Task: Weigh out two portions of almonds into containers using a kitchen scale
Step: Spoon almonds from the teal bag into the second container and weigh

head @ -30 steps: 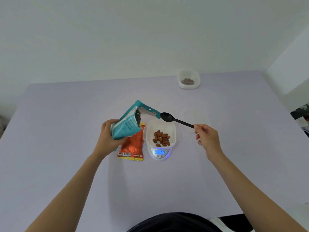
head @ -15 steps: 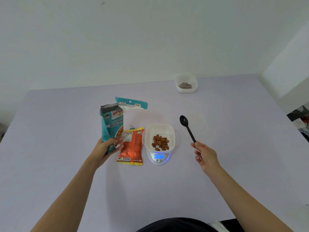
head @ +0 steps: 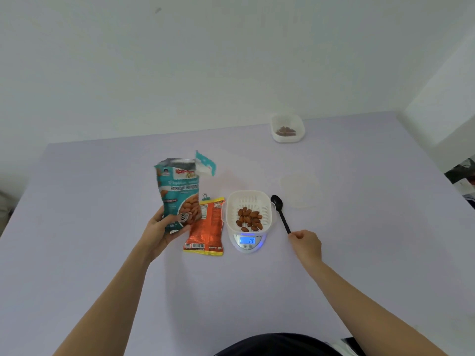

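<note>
Head view, near to far. At the lower edge I see a dark garment (head: 277, 345), and both bare forearms reach out over the lavender table (head: 102, 265).

The left hand (head: 164, 232) grips the lower part of a teal roasted-almond bag (head: 180, 194), thumb across its front and fingers wrapped behind. The bag stands upright, its top is open, and a torn flap hangs off to the right.

The right hand (head: 305, 244) has its fingers curled in, pinching the end of the handle of a black plastic spoon (head: 281, 214). The spoon points away from me, with its bowl just beside the basket's right rim. I cannot tell whether the bowl touches the table.

Between the hands sits a small digital kitchen scale (head: 248, 242). Its blue display is lit and I read 20 on it. On the scale stands a white slotted basket (head: 248, 201) with a loose cluster of almonds (head: 249, 219) on its floor.

Just left of the scale, an orange snack packet (head: 207, 227) lies flat. The teal bag overlaps the packet's upper left corner in this view, and a binder clip (head: 204, 196) sits at its far edge.

Beyond the spoon lies a translucent lid (head: 299, 187). Near the far edge of the table, well apart from the rest, stands a clear container (head: 287, 128) holding a few brown almonds, against a pale wall (head: 231, 60).
</note>
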